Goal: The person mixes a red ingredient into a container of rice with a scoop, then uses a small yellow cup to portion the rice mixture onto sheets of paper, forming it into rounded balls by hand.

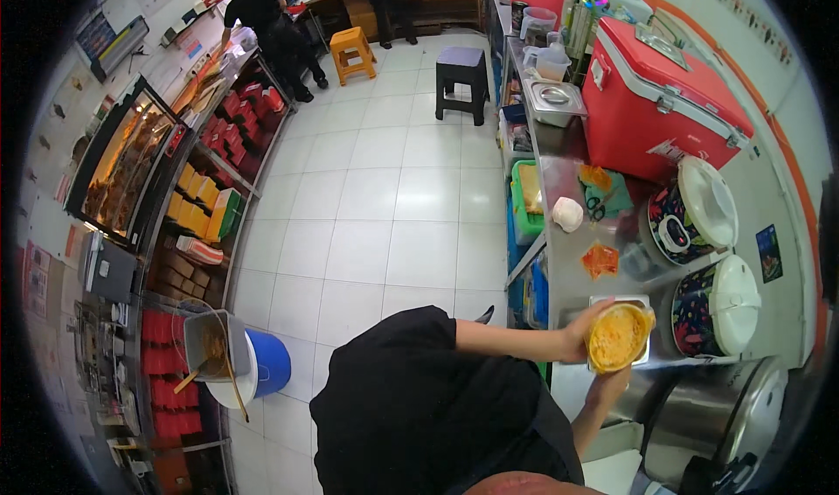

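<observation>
I hold a yellow bowl-shaped container with a thick, orange-yellow mixture inside, tilted so its mouth shows. My left hand is closed on its left side. Against its lower edge sits my right hand, partly hidden by the container, its fingers mostly out of sight. Underneath is a rectangular metal pan on the steel counter. Farther along the counter lie an orange-red plastic packet, a white rounded bundle, and dark-handled scissors on a green cloth.
Two floral cookers with white lids stand right of the container; a large steel pot is nearer. A red cooler box is farther back. Stools stand on the tiled floor, and a person works far left.
</observation>
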Demonstrator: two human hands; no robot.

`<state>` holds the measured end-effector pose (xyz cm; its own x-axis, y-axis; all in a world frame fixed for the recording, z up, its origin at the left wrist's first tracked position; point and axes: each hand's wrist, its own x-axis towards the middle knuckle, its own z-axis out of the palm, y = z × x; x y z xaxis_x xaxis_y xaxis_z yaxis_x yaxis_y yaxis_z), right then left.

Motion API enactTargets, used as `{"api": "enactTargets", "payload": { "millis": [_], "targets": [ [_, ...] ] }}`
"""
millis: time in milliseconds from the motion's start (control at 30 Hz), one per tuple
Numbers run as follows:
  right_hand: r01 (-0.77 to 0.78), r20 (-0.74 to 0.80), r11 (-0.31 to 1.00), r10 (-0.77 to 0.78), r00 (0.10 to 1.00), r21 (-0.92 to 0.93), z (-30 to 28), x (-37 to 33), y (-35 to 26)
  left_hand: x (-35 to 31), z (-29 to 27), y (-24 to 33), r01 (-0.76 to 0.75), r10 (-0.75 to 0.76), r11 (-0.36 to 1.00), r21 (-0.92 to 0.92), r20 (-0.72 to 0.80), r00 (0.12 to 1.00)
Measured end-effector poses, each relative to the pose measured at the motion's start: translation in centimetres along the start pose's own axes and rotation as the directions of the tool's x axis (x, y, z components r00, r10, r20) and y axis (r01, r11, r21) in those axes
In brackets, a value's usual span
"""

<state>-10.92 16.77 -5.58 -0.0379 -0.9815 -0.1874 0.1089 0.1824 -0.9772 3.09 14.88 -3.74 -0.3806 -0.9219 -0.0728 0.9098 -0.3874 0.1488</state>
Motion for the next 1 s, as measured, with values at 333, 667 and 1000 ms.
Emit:
{"api": "enactTargets", "payload": {
  "millis": [333, 667, 1000],
  "targets": [
    [-0.27, 0.271, 0.435, 0.06, 0.961, 0.859, -10.8, -10.7, -2.3, -1.8, 2.4, -12.6, -0.41, 0.276, -0.308, 0.858, 0.493, 0.825],
    [0.402, -0.463, 0.373, 0.089, 0.882, 0.836, -32.0, -23.8, 0.5, -1.8, 0.4, -27.4, -0.434, -0.176, -0.172, 0.884, 0.406, 0.897],
    [0.399, -0.789, 0.844, -0.502, 0.355, -0.357, -34.5, -26.0, 1.2, -4.6, -3.0, -31.1, -0.628, -0.642, -0.356, 0.692, 0.307, 0.703]
  ]
}}
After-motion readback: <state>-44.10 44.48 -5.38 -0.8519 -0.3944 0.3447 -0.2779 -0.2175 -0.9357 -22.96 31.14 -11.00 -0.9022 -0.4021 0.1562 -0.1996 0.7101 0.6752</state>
